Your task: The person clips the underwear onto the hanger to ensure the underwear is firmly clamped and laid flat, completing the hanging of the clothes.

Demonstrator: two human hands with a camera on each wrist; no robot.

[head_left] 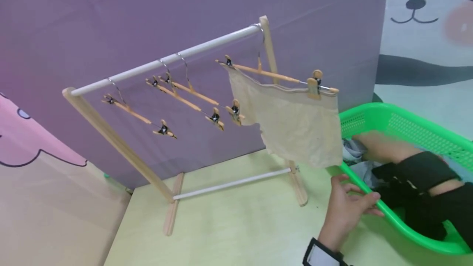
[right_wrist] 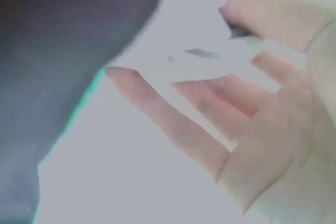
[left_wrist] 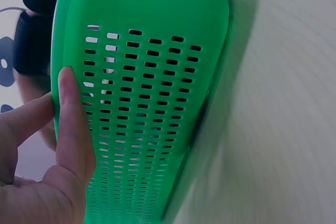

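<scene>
My left hand [head_left: 345, 204] grips the near rim of a green plastic basket [head_left: 406, 233], fingers and thumb on either side of it. The left wrist view shows this hand [left_wrist: 52, 177] against the basket's slotted wall [left_wrist: 142, 93]. Inside the basket, my right hand [head_left: 384, 145] is blurred, among grey and pale-blue clothes [head_left: 356, 151]. In the right wrist view its fingers [right_wrist: 173, 119] are extended and spread against washed-out whitish cloth [right_wrist: 147, 182]. A beige cloth garment [head_left: 295, 122] hangs beside the basket from a clip hanger [head_left: 273, 75].
A small wooden rack [head_left: 125, 143] with a white top bar [head_left: 140, 70] stands on the pale table [head_left: 221, 225]. Three bare clip hangers [head_left: 129, 112] hang left of the garment. A purple backdrop [head_left: 166, 3] is behind; a panda-print sheet [head_left: 414, 69] is behind the basket.
</scene>
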